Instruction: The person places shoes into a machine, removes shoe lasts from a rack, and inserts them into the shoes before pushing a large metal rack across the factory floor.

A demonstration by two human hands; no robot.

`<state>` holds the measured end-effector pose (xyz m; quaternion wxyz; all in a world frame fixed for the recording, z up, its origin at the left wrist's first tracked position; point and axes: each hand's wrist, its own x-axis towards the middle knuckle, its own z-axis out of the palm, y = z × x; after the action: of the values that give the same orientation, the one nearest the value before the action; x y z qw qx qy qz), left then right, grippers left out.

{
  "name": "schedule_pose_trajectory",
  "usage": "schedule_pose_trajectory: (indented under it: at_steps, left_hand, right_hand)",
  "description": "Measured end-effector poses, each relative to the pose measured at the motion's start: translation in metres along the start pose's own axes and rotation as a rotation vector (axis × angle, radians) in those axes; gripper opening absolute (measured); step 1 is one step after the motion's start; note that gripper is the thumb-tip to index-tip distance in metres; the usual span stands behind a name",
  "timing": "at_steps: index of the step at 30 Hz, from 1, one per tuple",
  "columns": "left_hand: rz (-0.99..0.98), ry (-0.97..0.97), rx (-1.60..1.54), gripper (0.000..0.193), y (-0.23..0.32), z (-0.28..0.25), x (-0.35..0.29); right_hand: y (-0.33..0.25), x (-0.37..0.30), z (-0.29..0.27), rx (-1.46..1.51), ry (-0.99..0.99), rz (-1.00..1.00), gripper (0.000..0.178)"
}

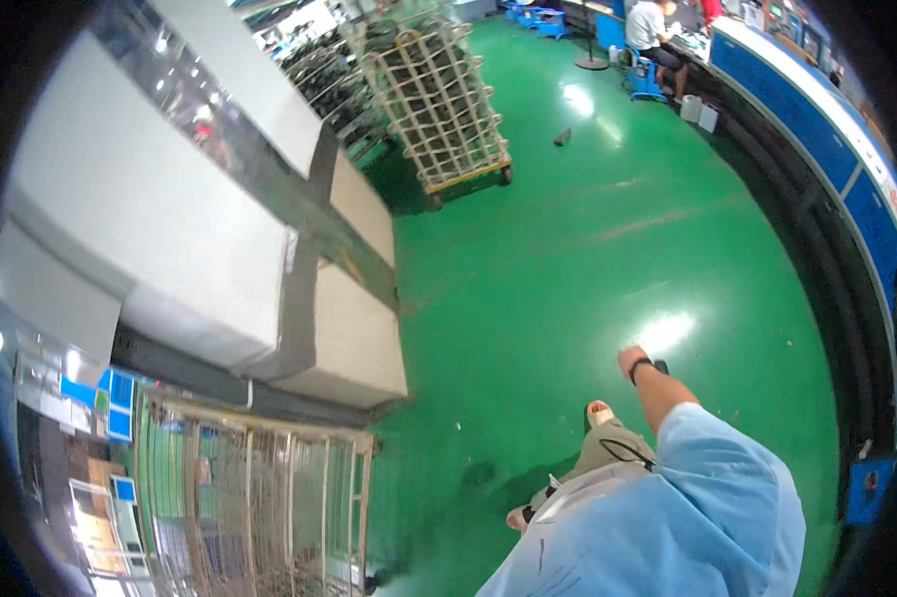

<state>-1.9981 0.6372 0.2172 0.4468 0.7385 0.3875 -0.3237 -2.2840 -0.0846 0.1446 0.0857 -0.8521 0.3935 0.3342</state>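
My right hand (631,360) hangs out in front of my body over the green floor, its fingers curled in and apparently holding nothing. A dark band (640,367) circles its wrist, and a light blue sleeve (717,438) covers the upper arm. Nothing is within touch of this hand. I cannot make out my left hand. Below are my khaki trousers (608,448) and one foot in a sandal (598,407). A dark cord loop lies against the trousers.
Left stand a big white-and-grey pillar-like structure (354,343) and a metal wire cage cart (309,497). Ahead, a netted trolley (448,109) holds dark goods. A blue-panelled workbench line (787,109) curves along the right, with a seated person (649,30). A small dark scrap (563,137) lies on the green floor (568,259).
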Motion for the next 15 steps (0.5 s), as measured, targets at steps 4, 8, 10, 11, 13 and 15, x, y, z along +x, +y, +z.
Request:
schedule_pose_trajectory:
  at_steps: [4,8,10,11,13,15]
  left_hand:
    - [0.058,-0.014,0.166,0.025,0.046,0.09,0.005]
    - [0.163,-0.262,0.199,0.023,0.106,0.262,-0.018]
    - [0.308,-0.439,0.374,0.026,0.14,0.397,-0.12]
    - [0.49,-0.456,0.538,0.033,0.154,0.418,-0.136]
    - [0.731,-0.578,0.872,0.039,0.186,0.485,-0.196]
    - [0.961,-0.694,1.193,0.045,0.218,0.531,-0.223]
  right_hand:
    - [0.035,-0.029,0.094,0.753,0.086,0.275,0.03]
    - [0.077,-0.084,0.214,0.248,-0.31,-0.165,0.029]
    - [0.116,-0.121,0.294,0.283,-0.538,-0.143,0.035]
    - [0.113,-0.122,0.264,0.424,-0.828,-0.076,0.031]
    - [0.146,-0.14,0.288,0.413,-0.6,-0.099,0.032]
    - [0.185,-0.12,0.311,0.684,-0.709,0.104,0.027]
